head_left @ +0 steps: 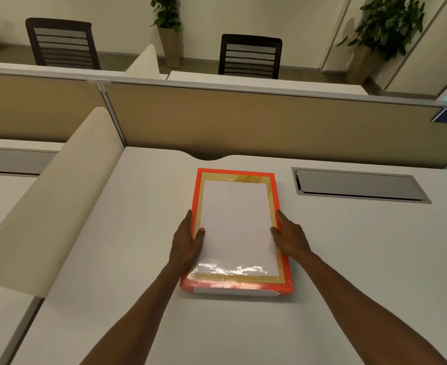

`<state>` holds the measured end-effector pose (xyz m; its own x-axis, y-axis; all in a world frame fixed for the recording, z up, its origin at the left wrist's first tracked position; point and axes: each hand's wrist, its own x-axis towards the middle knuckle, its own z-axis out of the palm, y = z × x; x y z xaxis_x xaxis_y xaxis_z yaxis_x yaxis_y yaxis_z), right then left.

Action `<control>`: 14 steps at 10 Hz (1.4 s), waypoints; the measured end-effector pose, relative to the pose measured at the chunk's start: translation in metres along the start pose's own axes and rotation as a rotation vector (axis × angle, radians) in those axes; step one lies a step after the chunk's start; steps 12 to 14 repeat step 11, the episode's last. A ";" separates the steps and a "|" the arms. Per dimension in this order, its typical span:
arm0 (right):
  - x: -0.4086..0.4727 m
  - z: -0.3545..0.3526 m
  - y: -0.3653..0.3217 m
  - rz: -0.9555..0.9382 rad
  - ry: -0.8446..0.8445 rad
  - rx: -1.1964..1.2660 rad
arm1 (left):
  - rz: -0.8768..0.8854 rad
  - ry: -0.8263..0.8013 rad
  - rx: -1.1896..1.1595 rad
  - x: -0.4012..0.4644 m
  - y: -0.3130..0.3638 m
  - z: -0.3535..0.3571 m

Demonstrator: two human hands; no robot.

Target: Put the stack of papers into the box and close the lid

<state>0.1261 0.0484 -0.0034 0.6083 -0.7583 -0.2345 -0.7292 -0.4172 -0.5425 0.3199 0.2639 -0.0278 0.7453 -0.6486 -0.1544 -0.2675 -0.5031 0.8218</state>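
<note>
The flat rectangular box (285,262) has an orange-red rim and a gold inside with a palm-leaf pattern. The stack of paper sheets (237,227) is plain white. The desk (349,259) is pale grey-white.

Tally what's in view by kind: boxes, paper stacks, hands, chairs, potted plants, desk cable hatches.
Boxes: 1, red box
Paper stacks: 1, stack of papers
Hands: 2, left hand, right hand
Chairs: 2, left chair, right chair
Potted plants: 2, centre plant, right plant
Cable hatches: 1, hatch
Total: 9
</note>
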 end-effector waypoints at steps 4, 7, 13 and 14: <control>0.035 -0.007 -0.019 -0.118 -0.106 -0.352 | 0.276 -0.135 0.601 0.042 0.001 0.003; 0.001 -0.003 -0.010 -0.045 0.103 -0.248 | 0.218 -0.070 0.532 0.027 0.006 0.002; -0.060 0.024 0.007 -0.060 0.181 -0.219 | 0.187 -0.039 0.393 -0.022 -0.005 0.003; -0.060 0.024 0.007 -0.060 0.181 -0.219 | 0.187 -0.039 0.393 -0.022 -0.005 0.003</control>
